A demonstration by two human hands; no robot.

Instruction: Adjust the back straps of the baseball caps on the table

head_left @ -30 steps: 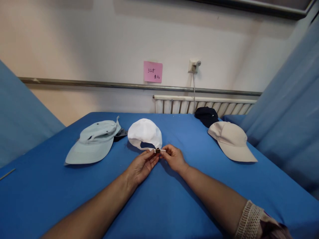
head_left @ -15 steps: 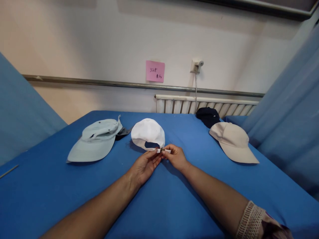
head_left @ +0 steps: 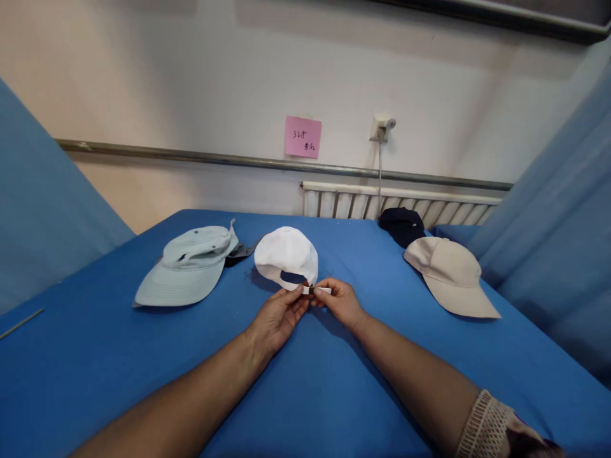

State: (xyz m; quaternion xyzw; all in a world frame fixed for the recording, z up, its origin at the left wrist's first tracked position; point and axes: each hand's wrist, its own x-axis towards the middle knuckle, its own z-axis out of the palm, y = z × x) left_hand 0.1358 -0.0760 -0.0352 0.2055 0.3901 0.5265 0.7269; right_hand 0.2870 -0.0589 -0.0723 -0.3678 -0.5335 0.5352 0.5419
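A white baseball cap (head_left: 287, 251) sits in the middle of the blue-covered surface, its back opening towards me. Across that opening runs a white strap (head_left: 325, 290) with a small dark buckle (head_left: 311, 290). My left hand (head_left: 280, 318) pinches the strap just left of the buckle, thumb on top and fingers underneath. At the buckle and the strap's loose end, my right hand (head_left: 340, 301) is closed in a pinch. Its thumb and index finger partly cover the strap.
A light blue cap (head_left: 184, 270) lies to the left, with a dark grey piece (head_left: 242, 251) behind it. On the right are a beige cap (head_left: 449, 273) and a navy cap (head_left: 401, 224). A thin stick (head_left: 21, 323) lies far left. Blue curtains (head_left: 563, 210) hang at both sides.
The whole view has shifted slightly, so everything appears a little further right. Both hands keep their pinch on the strap; the cap stays in place.
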